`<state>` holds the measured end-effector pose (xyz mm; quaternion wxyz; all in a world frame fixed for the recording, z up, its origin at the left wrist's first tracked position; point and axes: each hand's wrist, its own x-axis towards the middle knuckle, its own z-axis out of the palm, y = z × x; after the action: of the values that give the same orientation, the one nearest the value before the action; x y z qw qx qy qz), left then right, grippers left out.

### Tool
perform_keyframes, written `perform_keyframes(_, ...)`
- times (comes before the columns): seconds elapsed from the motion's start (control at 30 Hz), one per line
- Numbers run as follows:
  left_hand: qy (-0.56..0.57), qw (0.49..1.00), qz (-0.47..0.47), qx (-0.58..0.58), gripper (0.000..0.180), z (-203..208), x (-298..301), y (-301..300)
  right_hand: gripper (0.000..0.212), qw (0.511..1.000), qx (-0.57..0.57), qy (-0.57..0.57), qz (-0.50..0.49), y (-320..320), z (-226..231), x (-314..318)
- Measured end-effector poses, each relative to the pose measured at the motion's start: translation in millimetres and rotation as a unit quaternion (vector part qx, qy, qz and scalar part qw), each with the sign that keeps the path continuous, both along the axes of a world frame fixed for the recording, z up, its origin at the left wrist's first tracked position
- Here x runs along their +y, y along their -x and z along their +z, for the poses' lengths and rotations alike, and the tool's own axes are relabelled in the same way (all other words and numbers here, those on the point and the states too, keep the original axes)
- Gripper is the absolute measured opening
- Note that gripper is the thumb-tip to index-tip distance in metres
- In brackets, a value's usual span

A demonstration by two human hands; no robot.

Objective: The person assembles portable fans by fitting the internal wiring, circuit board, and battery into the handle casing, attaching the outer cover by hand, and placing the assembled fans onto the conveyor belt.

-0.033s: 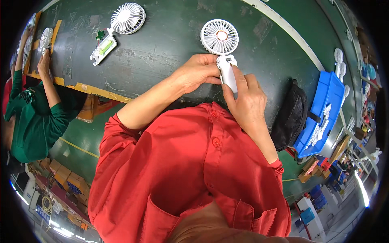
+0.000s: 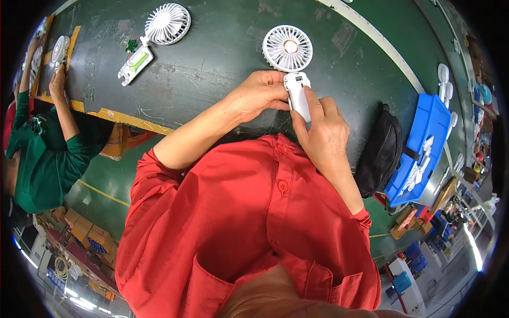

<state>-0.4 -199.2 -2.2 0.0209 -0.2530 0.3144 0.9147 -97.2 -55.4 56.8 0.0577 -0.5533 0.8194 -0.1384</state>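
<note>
A white handheld fan (image 2: 288, 49) lies on the green bench with its round grille away from me. Its handle (image 2: 299, 99) points toward my chest and has a small dark window near the top. My left hand (image 2: 261, 96) grips the handle from the left, fingers closed against its side. From the right, my right hand (image 2: 324, 123) holds it too, with the thumb and index finger along the handle's lower part. The handle's right edge and lower end are partly covered by my fingers.
At the upper left lies another white fan (image 2: 167, 24), its handle opened (image 2: 136, 64) beside a small green circuit board (image 2: 130, 46). A black mesh bag (image 2: 380, 151) and a blue bin (image 2: 428, 122) of white parts stand right. A co-worker in green (image 2: 50, 153) works at far left.
</note>
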Motion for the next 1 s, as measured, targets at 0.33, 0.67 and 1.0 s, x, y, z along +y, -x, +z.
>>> perform_keyframes(0.33,0.050,0.999,-0.003,-0.005,0.030,-2,7,-1,0.053,0.999,0.025,-0.015,0.040,0,0,-2)
perform_keyframes(0.67,0.137,0.989,0.030,-0.038,0.027,4,19,0,0.051,0.998,0.031,-0.030,0.041,-2,-6,-3)
perform_keyframes(1.0,0.096,0.993,0.074,-0.004,0.026,9,21,-1,0.055,0.998,0.027,-0.020,0.058,4,1,-1)
